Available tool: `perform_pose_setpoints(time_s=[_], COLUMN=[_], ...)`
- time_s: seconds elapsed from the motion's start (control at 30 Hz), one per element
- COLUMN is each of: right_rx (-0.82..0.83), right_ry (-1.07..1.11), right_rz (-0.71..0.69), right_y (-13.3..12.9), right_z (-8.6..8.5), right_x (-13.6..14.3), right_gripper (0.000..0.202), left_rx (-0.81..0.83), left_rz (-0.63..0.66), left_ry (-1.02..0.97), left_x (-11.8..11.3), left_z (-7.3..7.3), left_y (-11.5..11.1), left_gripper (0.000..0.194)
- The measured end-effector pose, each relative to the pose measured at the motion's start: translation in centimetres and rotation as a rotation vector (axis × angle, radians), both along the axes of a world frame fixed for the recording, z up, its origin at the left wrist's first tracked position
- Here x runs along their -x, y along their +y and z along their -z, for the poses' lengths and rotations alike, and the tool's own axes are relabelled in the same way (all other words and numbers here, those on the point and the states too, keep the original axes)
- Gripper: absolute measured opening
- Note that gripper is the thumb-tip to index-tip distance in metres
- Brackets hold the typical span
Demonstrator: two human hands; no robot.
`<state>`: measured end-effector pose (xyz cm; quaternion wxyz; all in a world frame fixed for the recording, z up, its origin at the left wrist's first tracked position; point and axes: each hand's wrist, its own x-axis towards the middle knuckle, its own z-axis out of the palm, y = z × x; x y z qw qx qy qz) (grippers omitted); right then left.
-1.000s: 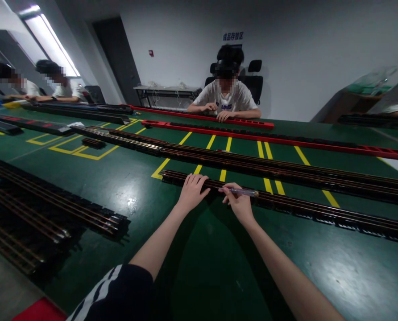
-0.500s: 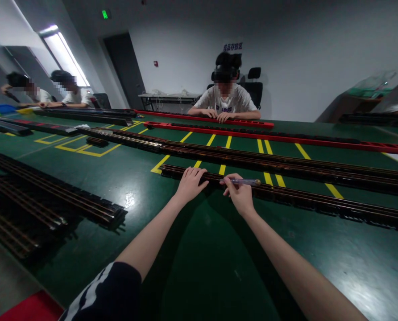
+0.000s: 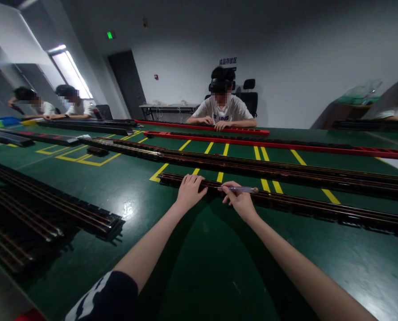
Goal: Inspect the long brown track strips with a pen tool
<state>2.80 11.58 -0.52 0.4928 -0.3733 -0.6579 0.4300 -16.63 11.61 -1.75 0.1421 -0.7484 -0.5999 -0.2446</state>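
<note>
My left hand (image 3: 189, 194) lies over a long black strip with copper-coloured lines (image 3: 306, 208), near its left end. Its fingers are stretched out across the strip and the thumb is apart, towards the right. A little further right, my right hand (image 3: 239, 203) is closed around a slim screwdriver (image 3: 242, 189) with a see-through purplish handle. The screwdriver lies nearly level, its thin shaft towards the left hand and close over the strip. What its tip touches is too small to make out.
Beyond runs another long dark strip (image 3: 199, 159), then red strips (image 3: 286, 145). Similar black strips (image 3: 51, 196) lie at the left on the green table (image 3: 142, 263), which has yellow tape lines (image 3: 265, 154). A co-worker (image 3: 222, 107) sits opposite; others are at the far left.
The view has tilted slightly, so everything sits a little lower in the picture. Both hands keep almost the same places on the strip, and the screwdriver is still held in the right.
</note>
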Motion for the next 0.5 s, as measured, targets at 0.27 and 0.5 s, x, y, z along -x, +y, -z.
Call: perform_pose_setpoints(time_s=[0.27,0.5], right_rx=[0.033,-0.011], right_ry=[0.062,0.029], right_rz=[0.038,0.074], right_y=[-0.16,-0.13], right_z=[-0.01,0.25], right_x=[-0.22,-0.12], right_gripper=[0.041,0.04], left_rx=[-0.021,-0.023], left_rz=[-0.017,-0.019], left_ry=[0.039,0.053], left_x=[-0.21,-0.3], left_z=[0.2,0.31], left_y=[-0.07,-0.19], left_gripper=[0.027,0.029])
